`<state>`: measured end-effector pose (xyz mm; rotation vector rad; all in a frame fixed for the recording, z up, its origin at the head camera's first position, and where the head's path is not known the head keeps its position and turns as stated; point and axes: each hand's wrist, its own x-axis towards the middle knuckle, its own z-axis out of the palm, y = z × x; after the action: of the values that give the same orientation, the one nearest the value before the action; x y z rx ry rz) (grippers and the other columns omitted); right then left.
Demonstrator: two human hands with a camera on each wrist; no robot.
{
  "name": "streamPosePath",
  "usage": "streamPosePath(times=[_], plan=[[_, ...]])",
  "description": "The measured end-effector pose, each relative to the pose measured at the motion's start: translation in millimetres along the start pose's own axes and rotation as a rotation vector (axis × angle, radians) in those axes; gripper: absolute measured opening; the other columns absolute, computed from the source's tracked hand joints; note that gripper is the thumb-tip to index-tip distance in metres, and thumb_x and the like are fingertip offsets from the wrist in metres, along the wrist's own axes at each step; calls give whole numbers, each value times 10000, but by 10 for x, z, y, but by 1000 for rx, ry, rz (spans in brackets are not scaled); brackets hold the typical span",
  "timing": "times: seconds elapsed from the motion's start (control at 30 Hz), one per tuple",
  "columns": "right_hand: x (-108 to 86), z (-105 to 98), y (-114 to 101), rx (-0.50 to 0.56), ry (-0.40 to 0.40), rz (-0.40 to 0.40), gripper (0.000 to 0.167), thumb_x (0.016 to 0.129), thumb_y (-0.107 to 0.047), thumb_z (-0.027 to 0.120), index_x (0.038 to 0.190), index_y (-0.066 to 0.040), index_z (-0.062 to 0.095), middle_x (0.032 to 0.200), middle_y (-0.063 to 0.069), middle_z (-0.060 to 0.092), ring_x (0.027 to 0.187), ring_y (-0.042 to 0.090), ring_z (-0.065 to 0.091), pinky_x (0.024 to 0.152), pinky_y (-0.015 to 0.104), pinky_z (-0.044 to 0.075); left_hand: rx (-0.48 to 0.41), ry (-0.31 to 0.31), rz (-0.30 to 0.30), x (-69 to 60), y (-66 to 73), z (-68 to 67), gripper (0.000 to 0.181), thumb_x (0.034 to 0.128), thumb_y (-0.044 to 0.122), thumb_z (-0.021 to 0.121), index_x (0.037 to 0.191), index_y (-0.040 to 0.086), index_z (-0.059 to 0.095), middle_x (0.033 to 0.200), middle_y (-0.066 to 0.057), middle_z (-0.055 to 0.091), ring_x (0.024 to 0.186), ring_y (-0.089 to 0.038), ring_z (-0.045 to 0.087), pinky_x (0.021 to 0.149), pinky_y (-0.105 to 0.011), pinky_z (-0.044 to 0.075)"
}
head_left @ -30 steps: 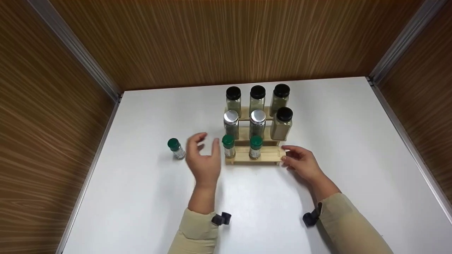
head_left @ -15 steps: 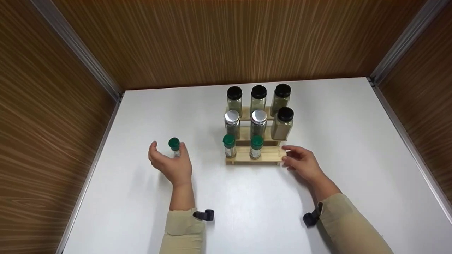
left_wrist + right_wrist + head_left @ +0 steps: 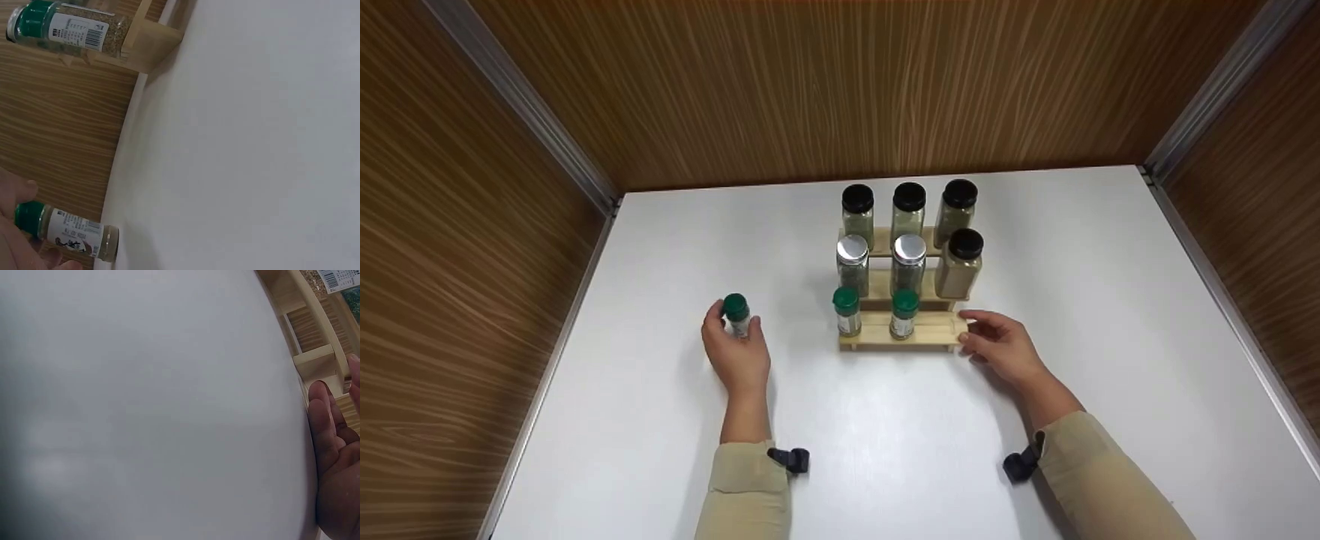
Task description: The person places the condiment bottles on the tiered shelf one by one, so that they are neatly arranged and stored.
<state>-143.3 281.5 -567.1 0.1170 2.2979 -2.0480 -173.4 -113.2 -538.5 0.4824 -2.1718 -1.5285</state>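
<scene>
On the left of the table, my left hand (image 3: 737, 358) has its fingers and thumb around a small spice jar (image 3: 741, 324) with a green cap. In the left wrist view this jar (image 3: 76, 232) shows a white label and its base, with the hand at its cap end. A three-tier wooden spice rack (image 3: 934, 330) stands right of centre. My right hand (image 3: 1005, 349) holds the right end of its lowest tier between thumb and fingers. Two green-capped jars (image 3: 903, 319) stand on that tier, at the left and the middle.
The rack's middle tier bears two silver-capped jars (image 3: 909, 262) and a black-capped jar (image 3: 958, 270). Several black-capped jars, one at the right end (image 3: 956, 214), stand on the top tier. Wood-grain panels (image 3: 840, 90) enclose the white table (image 3: 885, 450) at the back and sides.
My left hand has moved left from beside the rack and closed around the separate green-capped jar, which has shifted slightly right and stands straighter. The right hand stays at the rack's end.
</scene>
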Motion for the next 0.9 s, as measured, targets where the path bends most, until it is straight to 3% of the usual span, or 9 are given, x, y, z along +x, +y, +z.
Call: streamPosePath(times=[0.2, 0.37, 0.7, 0.9], plan=[[4, 2, -1, -6, 2, 2, 432, 951, 73, 722, 1366, 122, 612, 1026, 102, 663, 739, 145, 694, 614, 250, 564, 61, -49, 2, 58, -32, -1, 624, 966, 50, 763, 1511, 16, 463, 1492, -237, 487, 1453, -405, 429, 1214, -549, 317], [-7, 7, -1, -17, -1, 1, 436, 951, 73, 725, 1371, 116, 614, 1035, 113, 665, 750, 145, 691, 625, 251, 563, 61, -77, -27, 103, -60, 8, 548, 1006, 39, 711, 1494, 25, 462, 1521, -237, 522, 1446, -385, 471, 1191, -523, 378], [-8, 6, -7, -15, 1, -6, 431, 957, 65, 719, 1367, 126, 602, 1021, 95, 675, 731, 142, 699, 600, 240, 553, -40, -65, -137, 61, -107, -26, 553, 960, -23, 738, 1444, -26, 471, 1432, -239, 586, 1390, -404, 530, 1157, -511, 425], [2, 10, -1, -15, 4, 0, 424, 954, 62, 722, 1361, 119, 616, 1020, 109, 671, 733, 146, 694, 606, 243, 551, -124, -51, -168, 0, -100, -58, 545, 941, -9, 776, 1406, -31, 491, 1405, -247, 602, 1375, -399, 546, 1113, -475, 480]])
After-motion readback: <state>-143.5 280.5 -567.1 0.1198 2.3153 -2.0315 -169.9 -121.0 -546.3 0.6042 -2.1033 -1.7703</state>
